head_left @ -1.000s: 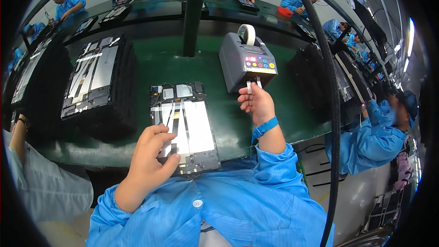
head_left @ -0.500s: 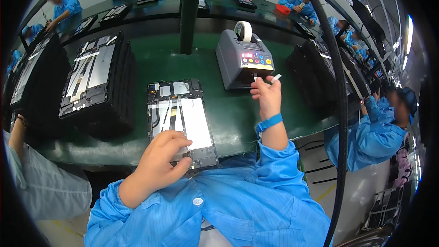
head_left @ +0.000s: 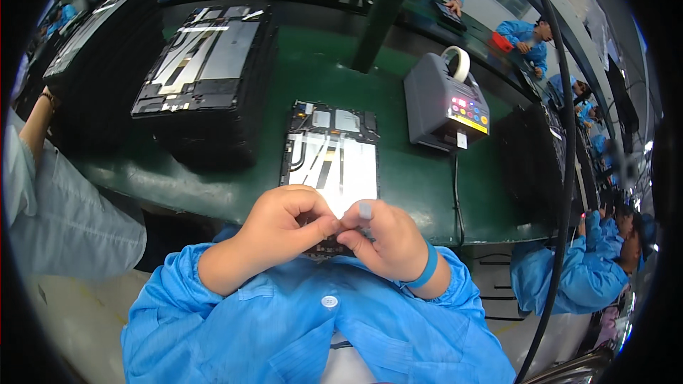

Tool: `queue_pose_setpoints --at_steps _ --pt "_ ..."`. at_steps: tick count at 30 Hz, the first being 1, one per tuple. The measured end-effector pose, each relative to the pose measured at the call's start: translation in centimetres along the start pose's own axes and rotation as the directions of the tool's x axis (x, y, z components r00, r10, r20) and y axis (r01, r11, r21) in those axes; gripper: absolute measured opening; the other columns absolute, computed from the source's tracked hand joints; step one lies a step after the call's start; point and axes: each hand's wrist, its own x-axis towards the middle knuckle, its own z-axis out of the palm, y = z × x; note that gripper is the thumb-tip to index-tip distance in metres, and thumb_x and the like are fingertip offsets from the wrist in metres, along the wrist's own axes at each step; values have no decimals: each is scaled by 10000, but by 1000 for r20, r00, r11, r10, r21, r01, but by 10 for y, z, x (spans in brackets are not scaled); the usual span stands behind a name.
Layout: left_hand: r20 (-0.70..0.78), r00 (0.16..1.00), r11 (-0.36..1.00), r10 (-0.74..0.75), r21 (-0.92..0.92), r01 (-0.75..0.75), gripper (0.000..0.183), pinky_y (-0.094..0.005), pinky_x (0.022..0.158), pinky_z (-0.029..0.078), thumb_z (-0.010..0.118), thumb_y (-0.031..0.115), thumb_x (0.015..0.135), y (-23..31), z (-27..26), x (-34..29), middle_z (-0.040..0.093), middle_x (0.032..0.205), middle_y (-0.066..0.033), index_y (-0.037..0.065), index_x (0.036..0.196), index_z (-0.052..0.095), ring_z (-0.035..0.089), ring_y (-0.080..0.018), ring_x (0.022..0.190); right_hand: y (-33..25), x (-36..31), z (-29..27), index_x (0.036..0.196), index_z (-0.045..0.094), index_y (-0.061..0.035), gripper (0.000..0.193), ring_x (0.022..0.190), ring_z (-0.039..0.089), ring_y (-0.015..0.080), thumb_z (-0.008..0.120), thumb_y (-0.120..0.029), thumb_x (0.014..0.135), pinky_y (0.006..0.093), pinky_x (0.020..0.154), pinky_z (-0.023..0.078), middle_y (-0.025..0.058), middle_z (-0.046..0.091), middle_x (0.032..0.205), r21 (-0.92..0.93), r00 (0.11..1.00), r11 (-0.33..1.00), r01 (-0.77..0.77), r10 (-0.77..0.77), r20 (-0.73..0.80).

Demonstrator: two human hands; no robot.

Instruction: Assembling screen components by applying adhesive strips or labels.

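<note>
At the far left, a neighbour's hand [head_left: 48, 97] is resting beside a dark stack of panels [head_left: 89, 43]. Next along, a second stack of open tablet-like units [head_left: 203, 64] is standing on the green counter [head_left: 420, 192], its top unit showing a silvery interior with pale strips.

In front of you, a single open unit [head_left: 346, 163] is lying flat near the counter's edge, its lower part hidden beneath your hands. Your left hand [head_left: 288, 224] is bending thumb and forefinger together over it; your right hand [head_left: 388, 238] is meeting it there, fingertips close together, with a small greyish strip [head_left: 365, 210] clinging to one finger. Whether either hand is gripping anything between the fingertips, you are leaving too covered to tell.

To the right, the grey tape dispenser [head_left: 445, 107] is carrying a pale roll [head_left: 459, 64] on top and presenting a short white tab [head_left: 462, 141] at its front. Beyond the hanging black cable [head_left: 565, 135], another dark stack [head_left: 530, 146] is standing.

You seem to be working on taping the unit's inside; the next move is probably calling for lining up the strip and pressing it down smoothly.
</note>
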Motion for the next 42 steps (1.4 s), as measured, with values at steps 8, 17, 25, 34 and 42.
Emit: queue_pose_setpoints --at_steps 8,17,25,34,42 --pt "-217 971 994 97 74 -83 73 -240 530 415 706 70 789 -9 -13 0 593 703 -46 5 808 676 533 -104 607 -8 29 5 1049 504 -23 394 740 659 240 729 -65 729 334 625 514 107 658 859 -63 992 997 -45 37 -120" --pt "-174 967 864 185 498 -75 322 -336 759 471 606 35 777 -30 -39 24 559 987 -158 -34 1091 583 567 -275 887 50 78 5 1078 493 -29 354 818 643 265 632 36 759 329 706 505 105 628 857 -80 953 983 -163 136 -270" --pt "-211 977 620 22 770 152 647 -435 956 402 663 170 761 -48 -27 47 395 1236 -260 -139 1252 378 417 -393 1148 80 129 28 1267 438 -71 626 929 593 374 567 148 694 383 755 523 174 471 1188 -261 982 963 -62 106 158" --pt "-146 989 584 -29 800 135 675 -436 995 364 643 210 785 -44 -29 49 359 1282 -267 -170 1260 350 376 -394 1196 104 156 27 1237 421 -36 573 921 575 414 560 131 707 394 782 505 204 486 1155 -243 979 970 -2 51 198" --pt "-196 980 600 -16 782 167 705 -443 988 372 665 196 771 -47 -25 47 368 1264 -267 -153 1287 336 406 -399 1170 97 150 27 1240 403 -14 603 850 600 306 596 100 680 350 740 500 214 506 1130 -251 910 882 -399 414 8"
